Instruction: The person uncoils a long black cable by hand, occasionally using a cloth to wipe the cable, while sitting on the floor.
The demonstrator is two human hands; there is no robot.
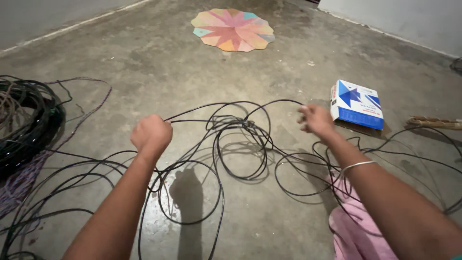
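Observation:
A long thin black wire (240, 126) lies in loose tangled loops across the concrete floor. My left hand (152, 135) is closed in a fist on a strand of it, lifted off the floor. My right hand (315, 118), a little blurred, pinches another stretch of the same wire near its far loop. The wire runs taut between the two hands and sags into coils below them. A thin bangle (358, 165) sits on my right forearm.
A blue and white cardboard box (357, 104) lies right of my right hand. A thick coil of black cable (26, 123) and purple cord (19, 185) sit at the left. A round multicoloured mat (233, 30) lies far ahead. Pink cloth (353, 228) is at lower right.

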